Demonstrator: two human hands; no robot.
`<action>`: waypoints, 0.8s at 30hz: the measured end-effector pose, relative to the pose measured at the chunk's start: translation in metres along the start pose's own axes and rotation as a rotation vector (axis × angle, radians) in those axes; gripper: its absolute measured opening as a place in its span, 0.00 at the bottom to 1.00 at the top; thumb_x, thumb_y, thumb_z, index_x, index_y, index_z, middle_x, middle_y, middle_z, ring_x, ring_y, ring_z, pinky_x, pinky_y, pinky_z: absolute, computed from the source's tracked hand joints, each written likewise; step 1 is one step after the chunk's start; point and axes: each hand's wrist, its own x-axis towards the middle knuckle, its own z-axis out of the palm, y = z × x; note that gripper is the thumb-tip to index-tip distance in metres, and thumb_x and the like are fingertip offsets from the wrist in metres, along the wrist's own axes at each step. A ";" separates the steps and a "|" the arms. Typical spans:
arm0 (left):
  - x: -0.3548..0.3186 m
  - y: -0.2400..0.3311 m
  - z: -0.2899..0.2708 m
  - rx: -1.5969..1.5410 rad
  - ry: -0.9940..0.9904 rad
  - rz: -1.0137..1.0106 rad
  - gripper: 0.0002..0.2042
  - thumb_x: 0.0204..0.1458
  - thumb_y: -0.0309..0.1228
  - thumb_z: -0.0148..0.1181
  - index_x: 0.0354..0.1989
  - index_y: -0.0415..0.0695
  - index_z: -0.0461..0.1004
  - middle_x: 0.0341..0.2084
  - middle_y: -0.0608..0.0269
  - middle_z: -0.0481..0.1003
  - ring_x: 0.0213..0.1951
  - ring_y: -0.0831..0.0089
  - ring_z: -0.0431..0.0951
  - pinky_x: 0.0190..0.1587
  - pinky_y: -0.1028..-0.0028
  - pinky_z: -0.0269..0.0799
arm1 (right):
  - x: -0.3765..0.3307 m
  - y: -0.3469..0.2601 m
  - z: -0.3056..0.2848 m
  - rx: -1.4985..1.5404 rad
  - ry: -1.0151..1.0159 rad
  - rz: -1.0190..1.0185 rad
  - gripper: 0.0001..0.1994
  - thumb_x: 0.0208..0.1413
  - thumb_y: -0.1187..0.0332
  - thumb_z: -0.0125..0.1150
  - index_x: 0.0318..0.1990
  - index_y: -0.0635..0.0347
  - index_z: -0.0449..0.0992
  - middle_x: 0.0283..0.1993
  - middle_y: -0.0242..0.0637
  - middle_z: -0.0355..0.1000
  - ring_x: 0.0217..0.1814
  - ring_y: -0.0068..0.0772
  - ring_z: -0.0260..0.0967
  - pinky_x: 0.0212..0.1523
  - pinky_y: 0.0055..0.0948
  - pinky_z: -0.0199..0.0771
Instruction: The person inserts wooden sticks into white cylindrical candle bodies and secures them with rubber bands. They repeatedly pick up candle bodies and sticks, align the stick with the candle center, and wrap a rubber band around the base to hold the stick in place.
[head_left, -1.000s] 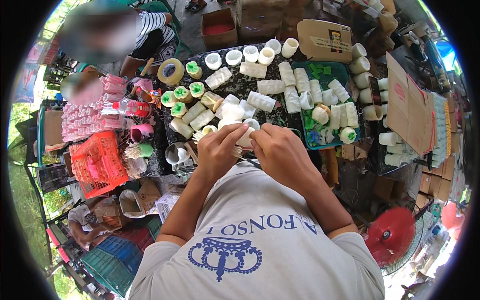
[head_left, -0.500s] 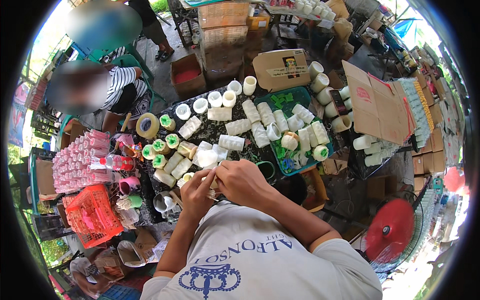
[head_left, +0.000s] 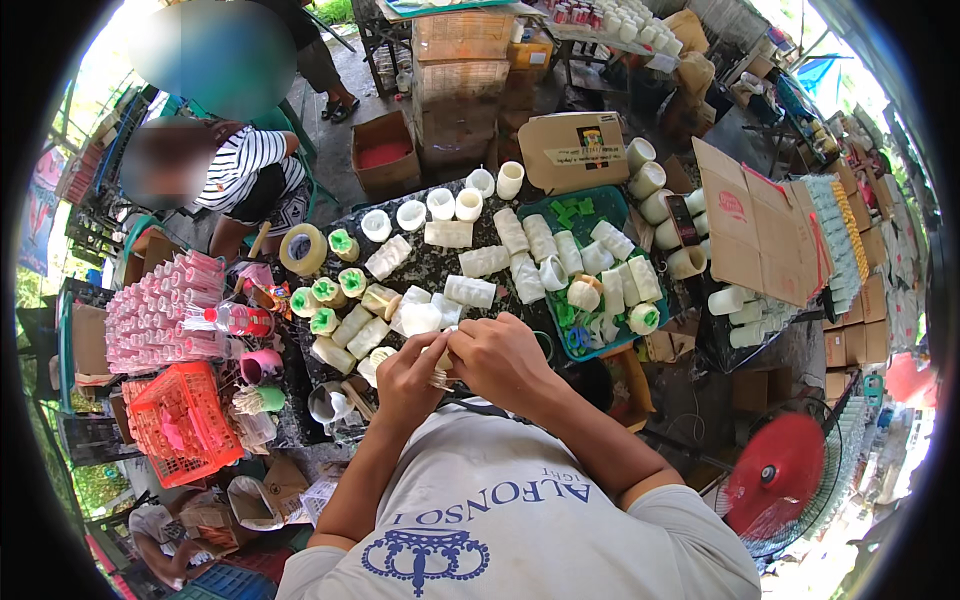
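My left hand and my right hand meet at the table's near edge, fingertips pinched together. What they pinch is mostly hidden; a small white bit shows between the fingertips. Thin pale strands stick out beneath the left fingers. Just beyond the hands lies a heap of white pieces. White textured cylinders, which look like candles, lie around it, and several plain ones stand upright farther back. Left of the heap are cylinders with green tops.
A green tray on the right holds white cylinders and green pieces. To the left are a tape roll, pink-and-white cylinders and an orange basket. A red fan stands at lower right. A person in stripes sits at far left.
The view has shifted slightly, so the table's contents appear a little to the right. Both hands stay together, fingertips still pinched, with only a small shift in their pose.
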 end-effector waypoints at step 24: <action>0.005 -0.057 0.014 -1.335 0.305 -1.087 0.23 0.71 0.53 0.56 0.58 0.45 0.73 0.42 0.58 0.83 0.42 0.70 0.86 0.41 0.72 0.83 | 0.008 0.026 -0.040 0.354 0.223 0.216 0.16 0.60 0.67 0.70 0.53 0.62 0.78 0.54 0.51 0.77 0.58 0.58 0.75 0.59 0.47 0.73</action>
